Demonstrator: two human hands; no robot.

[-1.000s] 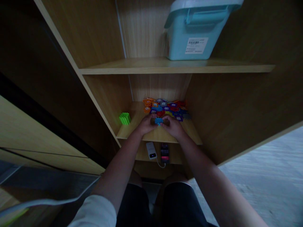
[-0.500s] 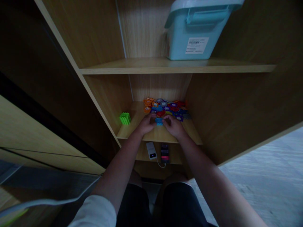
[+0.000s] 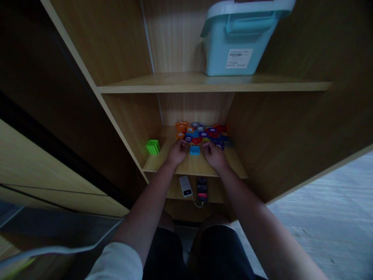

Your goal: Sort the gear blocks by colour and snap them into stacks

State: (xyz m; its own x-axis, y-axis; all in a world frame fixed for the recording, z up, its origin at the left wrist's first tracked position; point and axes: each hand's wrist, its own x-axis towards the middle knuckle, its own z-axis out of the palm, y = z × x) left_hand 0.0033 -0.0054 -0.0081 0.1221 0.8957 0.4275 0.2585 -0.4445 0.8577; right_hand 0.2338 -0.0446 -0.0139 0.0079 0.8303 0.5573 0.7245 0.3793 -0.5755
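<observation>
A small blue block of toothed plastic pieces (image 3: 195, 150) stands on the middle shelf between my hands, with a gap on either side. My left hand (image 3: 178, 151) is just left of it, fingers loosely bent and apart, holding nothing that I can see. On the other side my right hand (image 3: 214, 153) hovers with its fingers slightly curled and nothing visible in them. Behind both hands lies a heap of colourful toothed plastic pieces (image 3: 201, 133) in orange, red, purple, blue and grey. A bright green stack of similar pieces (image 3: 153, 147) sits near the left wall.
Above, a light blue lidded storage box (image 3: 237, 42) rests on the upper shelf (image 3: 175, 82). Below, a white power bank (image 3: 185, 186) is cabled to a phone (image 3: 202, 189) on the lower shelf. The cabinet's side walls (image 3: 279, 132) flank my arms.
Both hands have drawn away from the blue block, left hand leftward and right hand rightward. The block now stands free between them. The view has shifted slightly.
</observation>
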